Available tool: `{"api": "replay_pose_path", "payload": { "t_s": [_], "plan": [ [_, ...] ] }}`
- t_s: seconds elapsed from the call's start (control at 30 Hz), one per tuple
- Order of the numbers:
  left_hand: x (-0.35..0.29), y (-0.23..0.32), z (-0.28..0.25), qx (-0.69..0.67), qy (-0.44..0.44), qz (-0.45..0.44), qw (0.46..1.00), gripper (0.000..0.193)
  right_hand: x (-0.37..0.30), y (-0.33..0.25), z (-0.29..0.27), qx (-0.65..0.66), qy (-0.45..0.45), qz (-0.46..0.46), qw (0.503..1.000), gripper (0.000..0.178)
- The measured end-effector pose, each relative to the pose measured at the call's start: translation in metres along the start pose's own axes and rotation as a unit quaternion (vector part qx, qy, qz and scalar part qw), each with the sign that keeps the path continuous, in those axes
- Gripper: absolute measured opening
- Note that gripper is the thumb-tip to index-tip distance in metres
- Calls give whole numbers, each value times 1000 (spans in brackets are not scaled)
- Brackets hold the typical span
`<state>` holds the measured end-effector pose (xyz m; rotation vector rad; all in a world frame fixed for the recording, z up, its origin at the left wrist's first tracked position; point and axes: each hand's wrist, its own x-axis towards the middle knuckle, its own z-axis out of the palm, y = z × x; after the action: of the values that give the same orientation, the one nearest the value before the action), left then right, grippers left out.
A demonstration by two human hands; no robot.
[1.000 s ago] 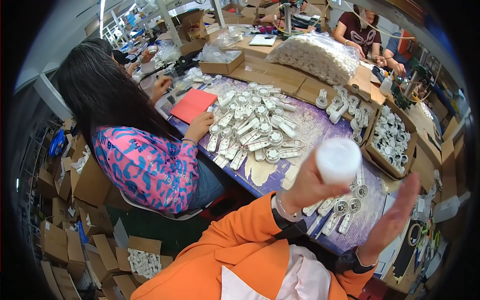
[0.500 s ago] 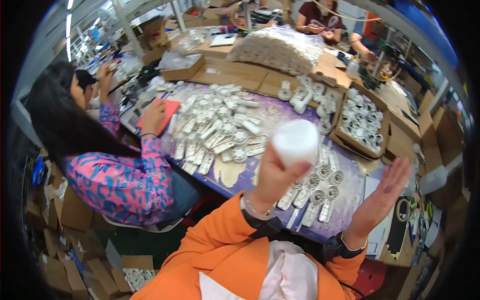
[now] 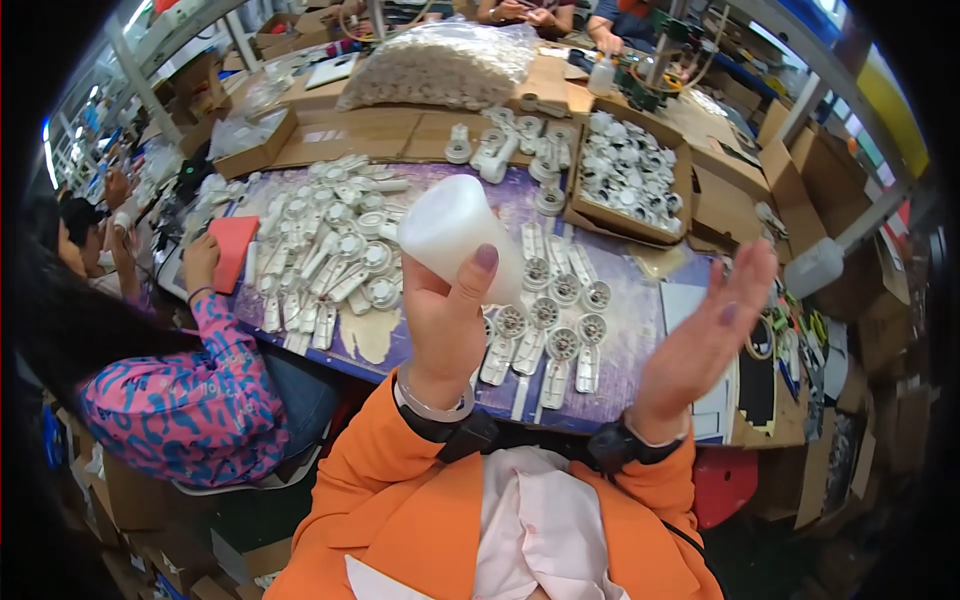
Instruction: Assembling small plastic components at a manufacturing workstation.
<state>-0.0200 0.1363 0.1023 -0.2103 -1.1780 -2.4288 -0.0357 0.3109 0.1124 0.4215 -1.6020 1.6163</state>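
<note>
A translucent white plastic bottle (image 3: 455,225), tilted with its rounded end up and left, is held above the table in my left hand (image 3: 437,325). The fingers wrap behind it and the thumb presses its near side; its lower end is partly hidden. My right hand (image 3: 700,345) is raised apart from it, fingers stretched out and palm turned inward, holding nothing. Under and between my hands, white plastic pieces with round metallic-looking heads (image 3: 562,345) lie in rows on the purple table (image 3: 630,345).
Left of my hands spreads a heap of white plastic pieces (image 3: 330,240). A carton of small white parts (image 3: 685,205) stands at the back right, a bulging clear bag (image 3: 440,65) at the back. A co-worker in a pink-and-blue sleeve (image 3: 230,370) touches a red pad (image 3: 234,250).
My view has turned right, so the table sits further left. The bottle has tilted and shows more of its side. My right hand stays open, its palm turned more inward.
</note>
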Motion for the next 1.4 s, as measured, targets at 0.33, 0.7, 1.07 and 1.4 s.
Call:
{"api": "replay_pose_path", "payload": {
  "t_s": [0.33,0.7,1.07,1.4],
  "plan": [
    [-11,-2,14,-104,-153,-133,974,72,-13,-3,3,-22,-328,50,943,86],
    [17,1,1,130,-231,-123,956,64,-3,19,-5,217,-340,262,877,77],
    [35,-12,-5,55,-103,-233,965,51,4,33,0,281,-244,440,817,66],
    [16,-25,4,77,-131,-115,982,55,-2,30,3,194,-279,300,892,73]
  ]
}}
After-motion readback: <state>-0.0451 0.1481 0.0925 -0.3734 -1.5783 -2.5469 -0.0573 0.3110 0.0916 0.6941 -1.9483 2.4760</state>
